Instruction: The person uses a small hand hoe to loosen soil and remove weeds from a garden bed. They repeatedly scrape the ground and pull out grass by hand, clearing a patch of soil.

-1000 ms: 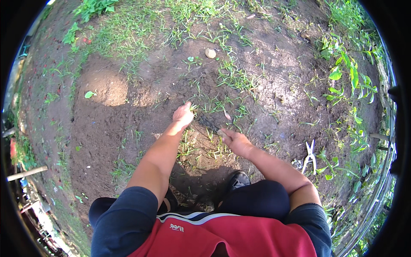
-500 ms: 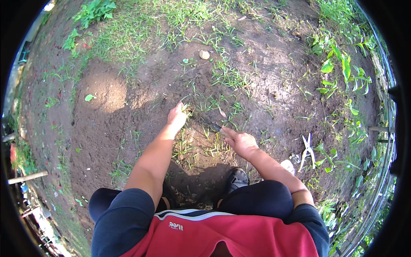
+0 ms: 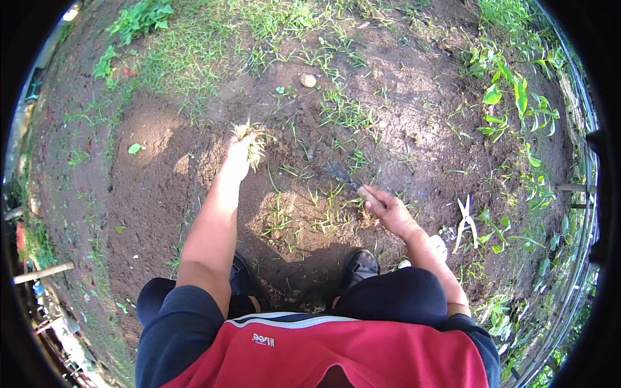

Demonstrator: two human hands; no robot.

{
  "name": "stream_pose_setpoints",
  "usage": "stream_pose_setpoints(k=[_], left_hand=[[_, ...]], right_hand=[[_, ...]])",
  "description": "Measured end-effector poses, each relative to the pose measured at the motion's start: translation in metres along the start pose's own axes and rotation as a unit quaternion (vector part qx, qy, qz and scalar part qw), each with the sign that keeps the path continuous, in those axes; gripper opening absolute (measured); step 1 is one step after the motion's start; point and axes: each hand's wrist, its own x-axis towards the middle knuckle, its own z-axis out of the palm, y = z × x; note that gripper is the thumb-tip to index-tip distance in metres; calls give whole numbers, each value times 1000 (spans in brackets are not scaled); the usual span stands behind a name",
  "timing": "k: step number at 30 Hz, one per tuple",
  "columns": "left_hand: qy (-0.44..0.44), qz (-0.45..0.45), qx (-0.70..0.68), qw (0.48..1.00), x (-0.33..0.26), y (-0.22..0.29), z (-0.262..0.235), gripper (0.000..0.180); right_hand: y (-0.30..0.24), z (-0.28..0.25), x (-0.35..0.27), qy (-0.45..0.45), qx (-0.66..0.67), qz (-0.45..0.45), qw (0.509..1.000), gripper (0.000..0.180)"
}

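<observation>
My left hand [image 3: 237, 157] is closed round a tuft of pulled grass [image 3: 255, 151], its pale blades and roots sticking out past the fingers. It hovers over bare brown soil, left of the middle. In my right hand [image 3: 396, 215] is a hand trowel [image 3: 369, 195], gripped by its wooden handle. The dark narrow blade points up and left, low over the soil; I cannot tell whether its tip touches. Sparse grass [image 3: 318, 216] grows between my hands and in front of my shoes.
Pruning shears [image 3: 465, 224] with pale handles lie spread on the ground, right of my right forearm. A white object [image 3: 439, 247] sits partly behind that forearm. Ahead is a small stone [image 3: 308, 80]. Leafy plants [image 3: 517, 97] line the right side; my dark shoe [image 3: 361, 266] stands near.
My left hand has moved up and left with the grass tuft, away from the trowel. My right hand has drawn the trowel to the right, and more of its blade shows.
</observation>
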Motion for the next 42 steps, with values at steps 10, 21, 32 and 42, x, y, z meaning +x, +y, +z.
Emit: stream_pose_setpoints(k=[10, 21, 32, 42], left_hand=[[49, 180, 641, 745, -27, 49, 7, 30], [-227, 209, 761, 571, -47, -39, 107, 50], [-154, 169, 780, 582, -17, -68, 135, 18], [-147, 141, 698, 686, -24, -53, 117, 30]], right_hand=[[-29, -19, -34, -23, -5, 118, 993, 43], [-30, 9, -10, -29, -220, 79, 972, 42], [19, 45, 13, -48, -183, 27, 982, 46], [35, 35, 15, -59, -102, 39, 992, 48]])
